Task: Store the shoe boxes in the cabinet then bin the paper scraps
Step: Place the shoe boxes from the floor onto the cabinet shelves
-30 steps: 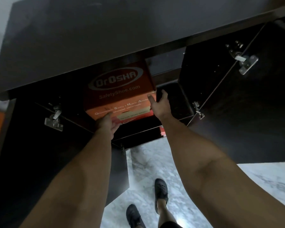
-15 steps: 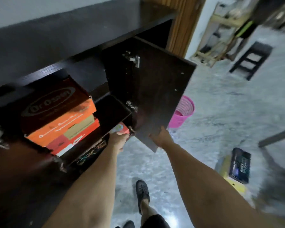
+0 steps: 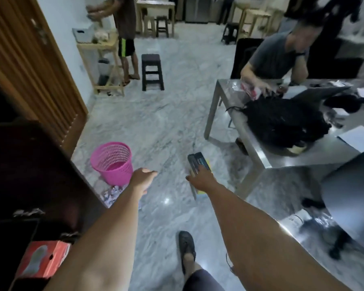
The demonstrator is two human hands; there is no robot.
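Observation:
A dark shoe box [image 3: 198, 162] lies on a yellow box [image 3: 200, 192] on the marble floor beside the table leg. My right hand [image 3: 200, 179] reaches out in front of these boxes and hides part of them; I cannot tell whether it touches them. My left hand [image 3: 143, 177] is stretched forward in the air, fingers relaxed, holding nothing. A pink mesh bin [image 3: 114, 162] stands by the cabinet door [image 3: 40, 175], with crumpled paper scraps [image 3: 111, 194] at its foot. A red shoe box [image 3: 42, 261] sits inside the cabinet at lower left.
A grey metal table [image 3: 261, 156] with a black bundle stands right, and a person [image 3: 277, 57] sits at it. Another person [image 3: 126, 38] stands by a wooden shelf at the back. A dark stool [image 3: 151, 70] is mid-floor. My foot [image 3: 186, 246] is below.
My view has swung right from the cabinet to the room. Both hands have left the cabinet door and shelf and now reach out over the floor toward the boxes.

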